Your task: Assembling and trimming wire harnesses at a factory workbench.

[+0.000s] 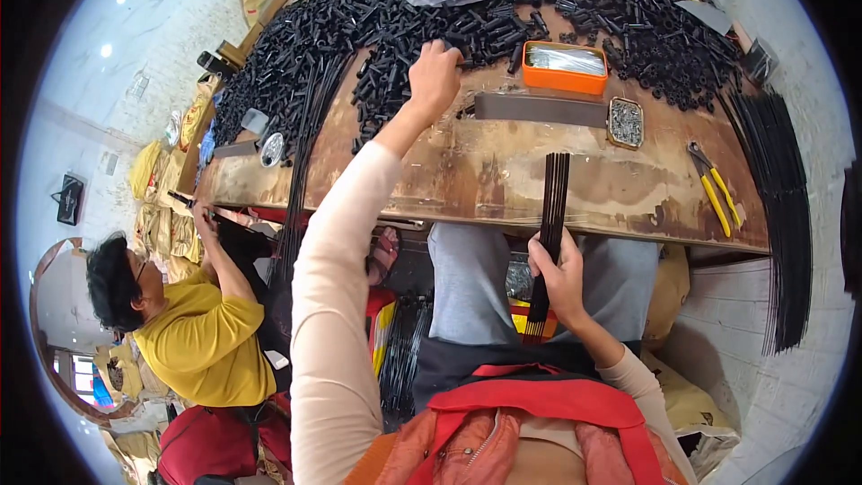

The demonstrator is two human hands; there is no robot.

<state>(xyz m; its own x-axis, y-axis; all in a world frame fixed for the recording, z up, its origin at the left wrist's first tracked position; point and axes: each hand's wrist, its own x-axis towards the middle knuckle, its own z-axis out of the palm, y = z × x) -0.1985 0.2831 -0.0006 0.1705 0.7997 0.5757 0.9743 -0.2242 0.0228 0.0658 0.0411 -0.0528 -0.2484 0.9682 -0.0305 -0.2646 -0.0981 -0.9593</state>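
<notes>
My left hand (435,83) reaches far over the table, fingers curled together at the edge of a heap of short black plastic tubes (395,81). Whatever is between those fingertips is too small and hidden to name. Near the table's front edge, above my lap, my right hand (560,274) is closed around a bundle of thin black rods (555,189). The rods stand nearly lengthwise to me, their upper part reaching over the tabletop and their lower part over my lap.
Beyond the bundle lie an orange box (564,82) of thin pale pieces, a flat dark bar (539,110) and a dish of small metal parts (626,122). Yellow-handled pliers (714,189) rest at right, near hanging black rods (781,216). Another person (202,332) in yellow works at left.
</notes>
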